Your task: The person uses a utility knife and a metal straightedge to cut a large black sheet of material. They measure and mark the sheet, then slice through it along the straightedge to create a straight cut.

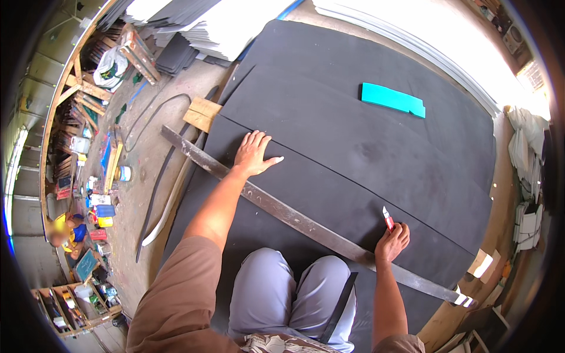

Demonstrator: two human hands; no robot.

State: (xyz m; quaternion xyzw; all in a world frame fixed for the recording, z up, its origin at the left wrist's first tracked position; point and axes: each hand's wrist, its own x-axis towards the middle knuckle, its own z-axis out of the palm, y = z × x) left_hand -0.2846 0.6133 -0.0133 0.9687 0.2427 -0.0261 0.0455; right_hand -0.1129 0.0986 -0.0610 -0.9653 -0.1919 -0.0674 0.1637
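Left hand (254, 154) spread flat, pressing the black foam sheet (365, 147) beside the long metal straightedge (294, 220); right hand (392, 241) closed around a red utility knife (388, 219)

A workshop: stacked sheets (194, 26), cluttered wooden shelves (73, 306), paint-spattered floor (147, 170).

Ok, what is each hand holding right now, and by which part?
The right hand grips a red utility knife by its handle, blade up. The left hand holds nothing; it lies flat on the black sheet.

Cutter, straightedge and black sheet

I see the red cutter (388, 220) tip-down on the flat black sheet (353, 129), near the long metal straightedge (294, 220) lying diagonally.
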